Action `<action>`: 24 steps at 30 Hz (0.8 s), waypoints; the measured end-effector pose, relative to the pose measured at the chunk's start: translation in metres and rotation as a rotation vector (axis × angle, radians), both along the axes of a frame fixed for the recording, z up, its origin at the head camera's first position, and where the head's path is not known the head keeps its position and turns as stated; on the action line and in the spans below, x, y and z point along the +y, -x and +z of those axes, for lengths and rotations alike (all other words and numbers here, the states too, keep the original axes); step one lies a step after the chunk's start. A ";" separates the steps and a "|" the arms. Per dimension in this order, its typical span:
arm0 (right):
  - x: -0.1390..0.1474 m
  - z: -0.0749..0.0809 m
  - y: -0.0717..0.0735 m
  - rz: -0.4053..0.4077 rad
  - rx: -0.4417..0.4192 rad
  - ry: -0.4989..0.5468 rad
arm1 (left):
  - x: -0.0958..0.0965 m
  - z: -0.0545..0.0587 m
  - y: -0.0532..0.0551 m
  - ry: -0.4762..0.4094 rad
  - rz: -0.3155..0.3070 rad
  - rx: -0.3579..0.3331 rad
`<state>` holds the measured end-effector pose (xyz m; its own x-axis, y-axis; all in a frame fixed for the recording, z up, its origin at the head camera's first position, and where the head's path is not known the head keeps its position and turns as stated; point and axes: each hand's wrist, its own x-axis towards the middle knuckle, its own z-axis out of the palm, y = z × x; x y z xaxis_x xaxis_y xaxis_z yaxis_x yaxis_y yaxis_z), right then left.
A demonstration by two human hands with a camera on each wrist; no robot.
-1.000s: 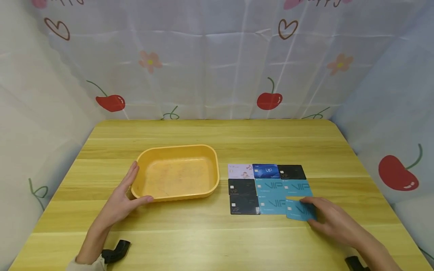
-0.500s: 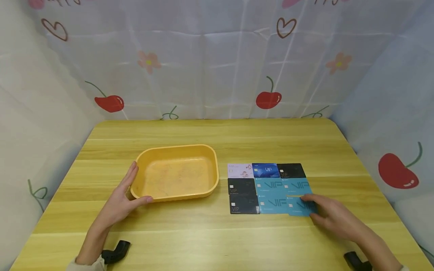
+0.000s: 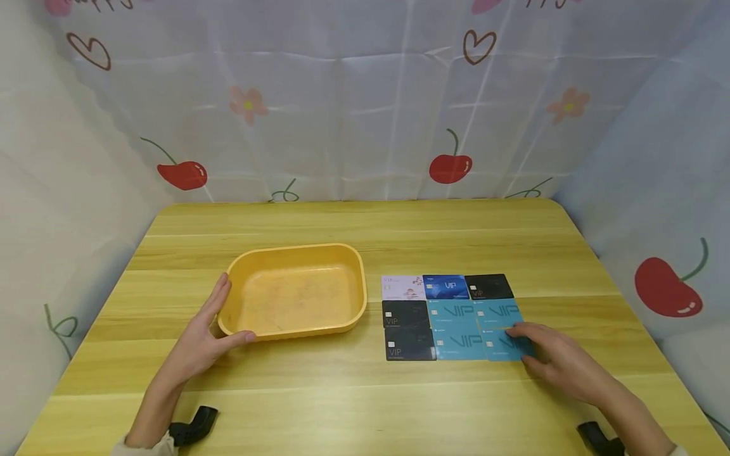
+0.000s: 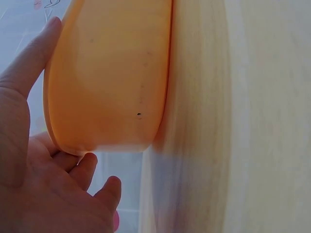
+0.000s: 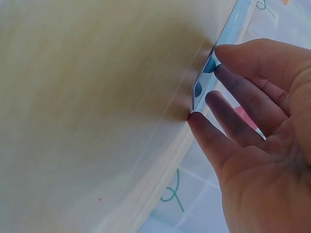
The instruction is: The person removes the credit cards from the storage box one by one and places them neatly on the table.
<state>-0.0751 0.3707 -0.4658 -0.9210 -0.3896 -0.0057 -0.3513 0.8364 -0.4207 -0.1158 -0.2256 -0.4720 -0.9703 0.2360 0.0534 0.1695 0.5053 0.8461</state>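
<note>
My right hand [image 3: 561, 364] holds a light-blue VIP card [image 3: 497, 345] at the lower right corner of a block of cards. Its index finger is on the card's far edge and its thumb by the near right corner; the card lies flat, level with its neighbours. In the right wrist view, fingertips [image 5: 222, 52] meet the card's edge. My left hand [image 3: 196, 348] rests against the left end of a yellow plastic basin [image 3: 293, 297], fingers along the side and thumb on the front rim. The left wrist view shows the thumb and fingers touching the rim, other fingers off it.
Beside the held card lie more light-blue cards [image 3: 459, 345], black cards [image 3: 410, 344], a pink floral card [image 3: 403, 287] and a dark-blue card [image 3: 446, 287], in three rows. All rest on a wooden table [image 3: 342, 405]. A cherry-print curtain [image 3: 342, 126] closes the back.
The right hand has moved the light-blue card slightly up and right, closing the gap of table above it, so it lines up with its row. The left hand and basin stay put.
</note>
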 end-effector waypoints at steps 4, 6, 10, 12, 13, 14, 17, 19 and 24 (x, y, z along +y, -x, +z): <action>-0.001 -0.001 0.001 0.003 0.004 0.005 | -0.001 0.000 0.000 0.003 0.000 -0.009; -0.002 -0.001 0.001 0.000 -0.004 0.006 | -0.001 0.001 0.001 0.005 0.001 -0.012; -0.004 -0.002 0.003 -0.011 -0.034 0.006 | -0.002 0.001 0.001 0.010 0.003 -0.012; -0.004 -0.001 0.003 -0.019 -0.041 0.013 | -0.002 0.001 0.000 0.009 0.002 -0.011; -0.005 -0.001 0.003 -0.024 -0.044 0.017 | -0.002 0.001 0.000 0.007 0.002 -0.011; -0.005 0.000 0.002 -0.030 -0.046 0.022 | -0.002 0.000 0.000 0.005 0.002 -0.012; -0.006 0.002 0.001 -0.049 -0.031 0.045 | -0.002 0.000 0.000 0.008 0.001 -0.010; -0.007 0.004 0.000 -0.062 0.001 0.055 | -0.002 0.001 0.001 0.011 0.000 -0.006; -0.014 0.008 -0.002 -0.088 0.121 0.088 | -0.001 0.002 0.001 0.030 -0.002 0.004</action>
<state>-0.0727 0.3563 -0.4578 -0.9436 -0.3013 0.1376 -0.3305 0.8281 -0.4528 -0.1173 -0.2265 -0.4700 -0.9695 0.2397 0.0504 0.1742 0.5304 0.8297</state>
